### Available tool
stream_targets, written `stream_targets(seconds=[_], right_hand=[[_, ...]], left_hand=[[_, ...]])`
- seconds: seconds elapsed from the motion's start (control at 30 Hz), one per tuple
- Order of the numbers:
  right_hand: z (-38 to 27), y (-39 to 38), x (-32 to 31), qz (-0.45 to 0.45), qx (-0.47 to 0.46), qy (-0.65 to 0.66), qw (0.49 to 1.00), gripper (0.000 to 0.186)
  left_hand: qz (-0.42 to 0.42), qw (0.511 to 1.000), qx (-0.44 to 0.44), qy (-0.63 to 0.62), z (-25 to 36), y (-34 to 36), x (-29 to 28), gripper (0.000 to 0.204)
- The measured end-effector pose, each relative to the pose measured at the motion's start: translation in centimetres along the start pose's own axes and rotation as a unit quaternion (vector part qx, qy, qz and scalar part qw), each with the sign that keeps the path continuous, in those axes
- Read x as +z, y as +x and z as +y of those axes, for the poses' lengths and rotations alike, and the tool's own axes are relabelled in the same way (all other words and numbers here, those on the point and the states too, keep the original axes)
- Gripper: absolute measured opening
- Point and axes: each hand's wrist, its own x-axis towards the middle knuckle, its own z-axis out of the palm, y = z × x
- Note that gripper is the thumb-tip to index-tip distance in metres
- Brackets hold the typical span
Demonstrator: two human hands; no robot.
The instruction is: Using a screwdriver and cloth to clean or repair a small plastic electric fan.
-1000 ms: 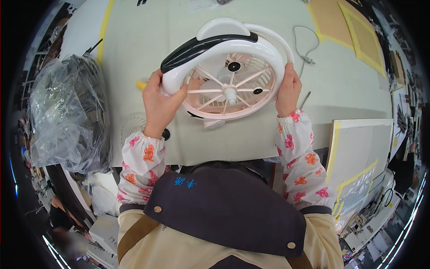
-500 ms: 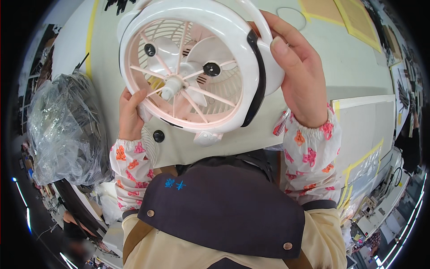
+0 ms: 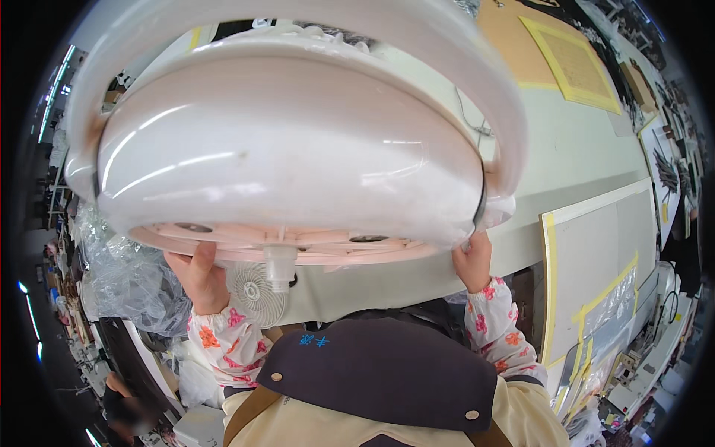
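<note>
A white electric fan with a round housing and a curved handle fills the upper part of the view, tilted so its smooth outer side shows. The pale spoked opening now faces down toward me, with a short white hub stub sticking out of it. My left hand grips the lower left rim, its thumb and a finger showing. My right hand is closed around the lower right edge, partly hidden by the housing. Near my left hand, a round white fan grille lies at the table's edge.
The pale worktable stretches behind and right of the fan. A clear plastic bag bulges at the left. A white-framed board with yellow tape lies at the right, and a yellow-edged sheet sits at the far right.
The fan has come up closer to me and tipped, so its spoked opening has turned downward. My right hand has moved down from beside the handle to the lower rim.
</note>
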Motion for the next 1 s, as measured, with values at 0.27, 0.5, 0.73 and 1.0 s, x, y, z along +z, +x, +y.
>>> stream_targets(seconds=[0.27, 0.5, 0.73, 1.0], right_hand=[[-1.3, 4.3, 0.6, 0.072, 0.201, 0.482, 0.85, 0.044], [-5.5, 12.0, 2.7, -0.229, 0.096, 0.841, 0.481, 0.074], [-9.2, 17.4, -0.8, -0.195, 0.106, 0.734, 0.642, 0.075], [-5.8, 16.5, 0.0, -0.207, 0.101, 0.727, 0.647, 0.061]], left_hand=[[-0.016, 1.0, 0.008, 0.014, 3.6, 3.2, 1.6, 0.037], [-0.045, 0.987, 0.122, 0.099, 8.0, 4.7, 4.4, 0.054], [-0.201, 0.923, 0.212, 0.25, 14.0, 8.2, 8.2, 0.052], [-0.256, 0.885, 0.252, 0.297, 15.4, 9.2, 9.0, 0.05]])
